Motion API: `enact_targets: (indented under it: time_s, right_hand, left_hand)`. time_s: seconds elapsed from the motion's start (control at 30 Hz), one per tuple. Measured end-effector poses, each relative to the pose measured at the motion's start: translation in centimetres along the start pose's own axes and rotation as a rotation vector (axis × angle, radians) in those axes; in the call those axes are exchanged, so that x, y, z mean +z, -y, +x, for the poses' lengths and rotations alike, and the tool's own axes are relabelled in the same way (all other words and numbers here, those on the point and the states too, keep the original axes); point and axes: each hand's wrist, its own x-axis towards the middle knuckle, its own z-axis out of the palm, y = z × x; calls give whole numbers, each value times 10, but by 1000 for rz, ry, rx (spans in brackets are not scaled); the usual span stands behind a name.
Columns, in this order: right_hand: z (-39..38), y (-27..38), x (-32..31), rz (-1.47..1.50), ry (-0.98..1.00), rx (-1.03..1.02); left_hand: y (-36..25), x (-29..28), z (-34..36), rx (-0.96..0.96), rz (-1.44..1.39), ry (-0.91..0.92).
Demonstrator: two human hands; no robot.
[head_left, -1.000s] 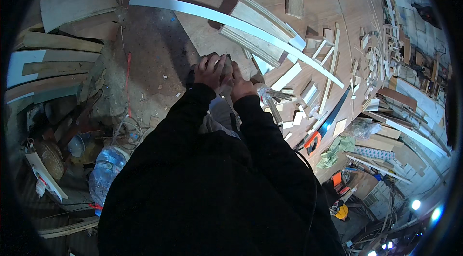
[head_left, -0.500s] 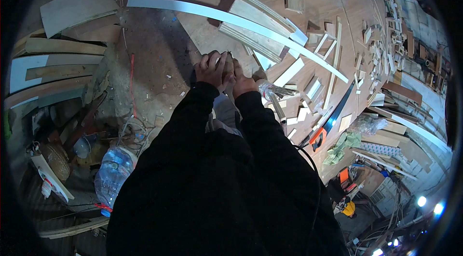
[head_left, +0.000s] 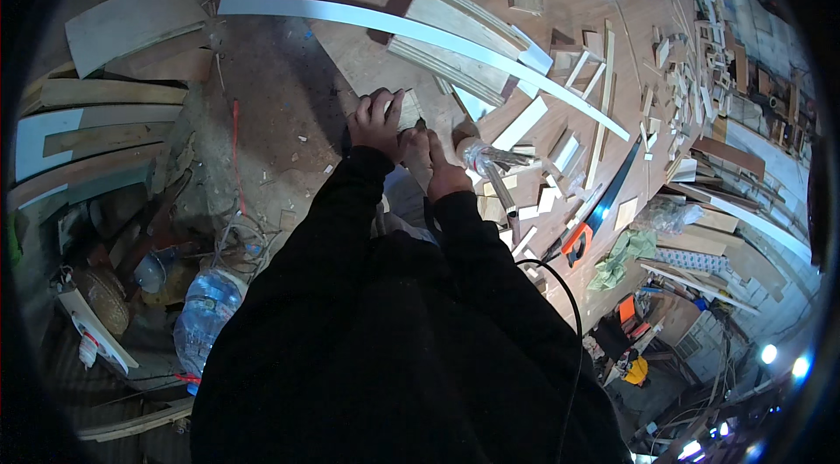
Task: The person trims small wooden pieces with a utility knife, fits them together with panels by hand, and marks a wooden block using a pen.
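My left hand (head_left: 374, 125) curls its fingers over the left side of a small pale wood block (head_left: 408, 108) at the near edge of the work surface. Close beside it, my right hand (head_left: 444, 172) is closed, with its fingertips near the block. A small dark tip shows by those fingertips; what the hand holds is too small to make out. Just right of my right hand lies a clear plastic wrapping (head_left: 478, 158) with thin sticks poking out. Both forearms are in black sleeves.
A long white strip (head_left: 367, 20) arcs across the board, over stacked wooden panels (head_left: 451, 70). An orange-handled handsaw (head_left: 577, 248) lies at right among offcuts. Boards (head_left: 114, 92) are piled at left, above a large clear water jug (head_left: 206, 315). A black cable (head_left: 573, 307) hangs beside my right arm.
My right hand has drawn back toward me, apart from the left fingers. More of the block's pale face shows now. The whole view has shifted slightly.
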Motion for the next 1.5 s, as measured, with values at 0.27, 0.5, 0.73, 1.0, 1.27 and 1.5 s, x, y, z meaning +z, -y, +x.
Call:
enact_targets:
  time_s: [0.27, 0.5, 0.73, 1.0, 1.27, 1.5]
  right_hand:
    - [-7, -11, 0, 41, -4, 20]
    - [-8, -8, 2, -21, 41, 52]
    - [-9, -13, 8, 62, 10, 19]
    - [-21, -26, 14, 169, -116, -34]
    - [-56, -13, 29, 367, -498, -289]
    - [-47, 9, 38, 424, -574, -557]
  left_hand:
    - [-7, -3, 4, -41, 58, 70]
    - [-9, -5, -1, -74, 40, 122]
    - [-11, -12, 8, -93, 31, 160]
    - [-8, -31, 32, -299, 16, 425]
    - [-19, -130, 18, -63, -186, 270]
    - [-16, -192, -15, 360, -40, -146]
